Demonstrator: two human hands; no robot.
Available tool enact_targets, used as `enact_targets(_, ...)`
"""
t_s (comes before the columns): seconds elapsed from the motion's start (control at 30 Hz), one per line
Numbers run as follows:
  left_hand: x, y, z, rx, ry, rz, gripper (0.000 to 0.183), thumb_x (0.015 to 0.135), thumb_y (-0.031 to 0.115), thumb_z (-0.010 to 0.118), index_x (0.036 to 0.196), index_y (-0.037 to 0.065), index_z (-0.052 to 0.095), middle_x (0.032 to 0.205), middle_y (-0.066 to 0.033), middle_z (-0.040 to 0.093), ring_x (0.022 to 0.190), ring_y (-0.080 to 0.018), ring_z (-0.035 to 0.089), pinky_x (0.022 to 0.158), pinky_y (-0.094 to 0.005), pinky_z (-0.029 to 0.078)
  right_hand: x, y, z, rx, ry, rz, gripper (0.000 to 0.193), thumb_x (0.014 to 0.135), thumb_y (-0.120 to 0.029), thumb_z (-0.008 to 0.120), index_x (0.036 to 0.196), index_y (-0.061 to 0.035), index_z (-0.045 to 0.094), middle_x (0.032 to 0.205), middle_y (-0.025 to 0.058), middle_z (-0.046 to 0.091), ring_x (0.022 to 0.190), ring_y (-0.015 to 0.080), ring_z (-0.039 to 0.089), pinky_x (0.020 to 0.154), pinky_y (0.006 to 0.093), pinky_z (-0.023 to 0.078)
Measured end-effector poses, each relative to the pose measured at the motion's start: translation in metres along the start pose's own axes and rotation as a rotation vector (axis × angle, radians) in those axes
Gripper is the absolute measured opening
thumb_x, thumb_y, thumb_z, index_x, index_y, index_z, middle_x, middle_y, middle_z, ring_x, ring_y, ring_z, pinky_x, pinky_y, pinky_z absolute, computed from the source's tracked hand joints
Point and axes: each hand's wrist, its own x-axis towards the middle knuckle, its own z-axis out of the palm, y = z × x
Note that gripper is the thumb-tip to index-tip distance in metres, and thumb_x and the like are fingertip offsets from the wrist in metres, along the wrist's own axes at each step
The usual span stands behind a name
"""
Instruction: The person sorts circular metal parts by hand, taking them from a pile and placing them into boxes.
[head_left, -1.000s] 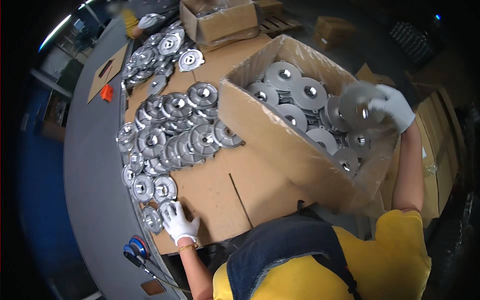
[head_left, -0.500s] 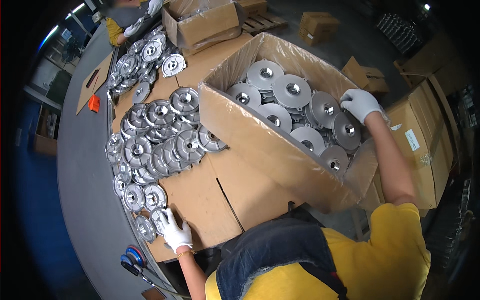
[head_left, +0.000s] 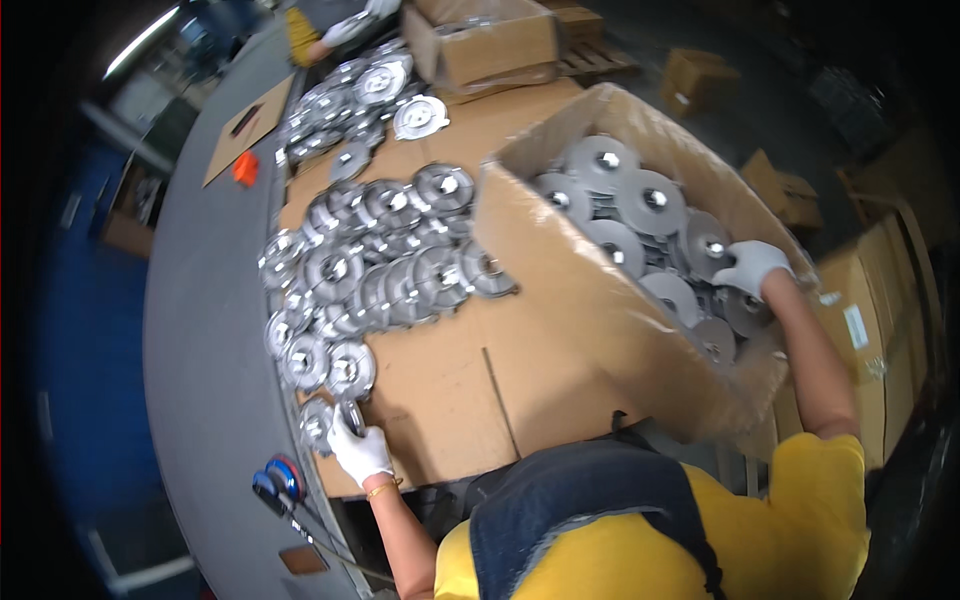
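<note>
My gloved left hand is closed on a round metal cover, silvery and ribbed, which stands tilted at the near end of the table pile. Beside it lies another ribbed cover. My gloved right hand reaches into the large plastic-lined carton. Its fingers curl at the edge of a smooth grey round cover, partly hiding a lower cover. Motion blurs the picture, and the fingertips' exact contact is hard to see. Several more grey covers fill the carton.
Rows of ribbed metal covers lie on the cardboard-topped table, beside a grey belt. A blue round power tool and an orange object rest left. A co-worker's gloved hand shows beyond another pile; cartons stand right.
My right hand has gone from the carton's right side down onto the covers inside. The cover at my left hand is now tilted up in its fingers. The whole view has shifted.
</note>
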Motion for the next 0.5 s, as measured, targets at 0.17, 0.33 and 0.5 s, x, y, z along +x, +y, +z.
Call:
enact_targets(0.17,0.009,0.013,-0.049,-1.078,-0.089,-0.054,0.048,0.074,0.013,0.06,0.12,-0.002,0.057,0.124,-0.0128,0.054,0.113,-0.0235,0.051,0.1,-0.0341,0.037,-0.012,-0.024,-0.006,0.612,0.428,-0.319,0.037,0.082,-0.023,0.064,0.111,-0.0002,0.063,0.106,0.012,0.066,0.095,0.0216,0.063,0.086,0.0313,0.048)
enact_targets(0.33,-0.006,0.122,-0.087,-1.748,-0.427,-0.188,0.062,0.077,0.013,0.068,0.131,-0.003,0.043,0.126,-0.013,0.053,0.118,-0.0213,0.05,0.101,-0.0347,0.038,-0.077,-0.128,-0.051,1.079,0.036,-0.744,0.033,0.081,-0.009,0.068,0.113,0.0003,0.063,0.105,0.0078,0.066,0.096,0.0138,0.06,0.087,0.0268,0.047)
enact_targets(0.5,-0.022,0.167,-0.104,-1.796,-0.693,0.044,0.066,0.077,0.012,0.073,0.132,-0.004,0.041,0.128,-0.0153,0.053,0.118,-0.0248,0.051,0.101,-0.0373,0.039,-0.13,-0.181,-0.065,0.834,-0.312,-1.026,0.053,0.072,-0.019,0.078,0.118,-0.0026,0.06,0.097,0.0108,0.066,0.084,0.0138,0.061,0.077,0.0274,0.049)
